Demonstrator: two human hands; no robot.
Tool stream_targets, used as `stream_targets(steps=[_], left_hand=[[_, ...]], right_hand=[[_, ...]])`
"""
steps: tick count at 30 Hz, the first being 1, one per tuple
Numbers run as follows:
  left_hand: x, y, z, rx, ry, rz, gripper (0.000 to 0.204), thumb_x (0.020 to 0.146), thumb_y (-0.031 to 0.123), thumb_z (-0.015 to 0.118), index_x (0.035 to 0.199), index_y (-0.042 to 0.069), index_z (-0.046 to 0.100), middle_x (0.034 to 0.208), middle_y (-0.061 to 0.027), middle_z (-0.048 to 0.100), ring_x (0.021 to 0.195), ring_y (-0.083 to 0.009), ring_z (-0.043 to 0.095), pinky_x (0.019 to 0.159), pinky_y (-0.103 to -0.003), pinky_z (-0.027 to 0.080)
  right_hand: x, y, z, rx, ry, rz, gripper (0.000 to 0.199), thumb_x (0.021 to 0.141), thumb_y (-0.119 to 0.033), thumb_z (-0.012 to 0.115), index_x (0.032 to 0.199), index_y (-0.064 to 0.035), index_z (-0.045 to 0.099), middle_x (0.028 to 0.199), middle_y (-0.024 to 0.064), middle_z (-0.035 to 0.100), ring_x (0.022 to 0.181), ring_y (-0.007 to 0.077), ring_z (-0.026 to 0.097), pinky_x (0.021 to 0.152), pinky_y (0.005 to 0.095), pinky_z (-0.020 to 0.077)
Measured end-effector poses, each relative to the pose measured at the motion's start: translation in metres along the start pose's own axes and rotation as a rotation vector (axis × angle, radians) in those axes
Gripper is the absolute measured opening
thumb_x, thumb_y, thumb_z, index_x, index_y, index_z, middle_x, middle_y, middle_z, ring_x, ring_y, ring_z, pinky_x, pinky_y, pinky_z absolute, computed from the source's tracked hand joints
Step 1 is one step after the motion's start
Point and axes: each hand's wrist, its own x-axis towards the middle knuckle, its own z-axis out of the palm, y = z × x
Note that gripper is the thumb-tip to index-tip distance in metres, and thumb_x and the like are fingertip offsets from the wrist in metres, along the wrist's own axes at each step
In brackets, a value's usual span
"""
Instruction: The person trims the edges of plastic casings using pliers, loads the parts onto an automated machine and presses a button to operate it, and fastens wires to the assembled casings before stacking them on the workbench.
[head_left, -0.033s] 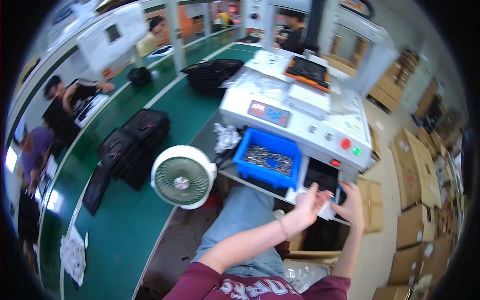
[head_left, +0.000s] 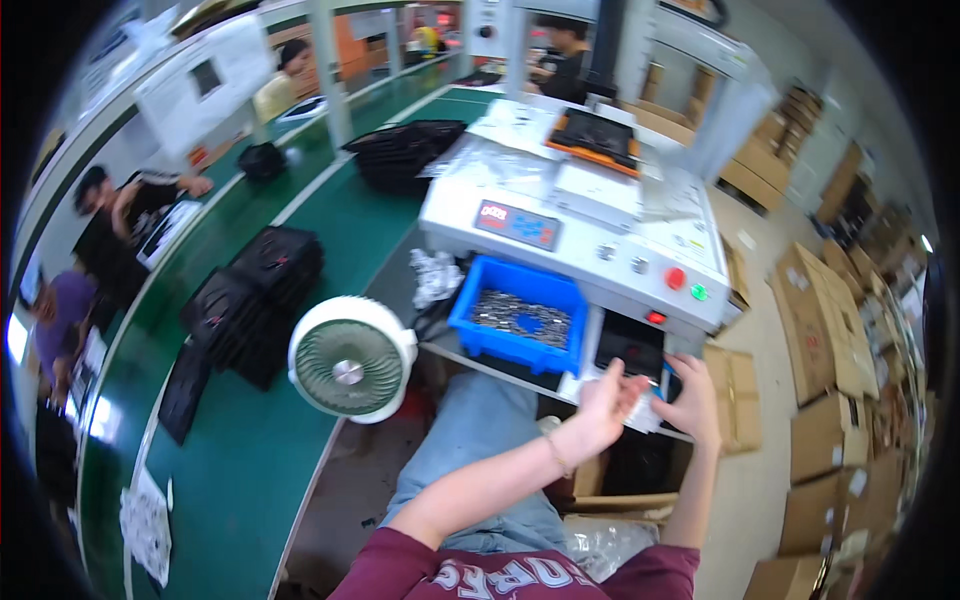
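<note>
My left hand is over the front edge of the bench, right of a blue bin. Its fingers are curled in, with the thumb raised; anything inside them is too small or hidden to make out. Just to its right, my right hand curves with thumb and fingers apart, and nothing shows gripped in it. Beyond both hands lies a flat black panel, partly covered by my left fingers. Some white material shows between and below the hands. Many small metal pieces fill the bin.
Behind the bin stands a white press machine with buttons. A fan sits at my left by the green bench, which bears stacked black cases. An open carton is below my hands. Cardboard boxes line the right side.
The whole view has shifted slightly, so the bench things appear a little further left. My left fingers look more curled; my right hand keeps nearly the same shape.
</note>
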Motion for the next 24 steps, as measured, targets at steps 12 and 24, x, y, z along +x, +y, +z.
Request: stream_targets(steps=[12, 24], left_hand=[[-0.032, -0.011, -0.012, 0.341, -0.055, 0.167, 0.012, 0.086, 0.013, 0.049, 0.085, 0.002, 0.055, 0.078, -0.0064, 0.059, 0.067, -0.0119, 0.056, 0.064, -0.025, 0.046], [-0.121, 0.018, -0.125, 0.463, -0.512, 0.368, 0.043, 0.080, -0.006, 0.046, 0.123, -0.003, 0.047, 0.124, -0.0115, 0.050, 0.111, -0.0198, 0.053, 0.092, -0.035, 0.046]], right_hand=[[-0.060, -0.025, -0.058, -0.014, -0.024, 0.066, 0.066, 0.051, -0.017, 0.067, 0.114, -0.0013, 0.058, 0.108, 0.0155, 0.056, 0.102, 0.0293, 0.052, 0.088, 0.0363, 0.0440], [-0.191, -0.053, 0.038, 2.348, 0.301, 0.198, 0.110, 0.058, -0.043, 0.074, 0.142, 0.0016, 0.020, 0.116, 0.0085, 0.041, 0.085, 0.0146, 0.043, 0.074, 0.0272, 0.0382]])
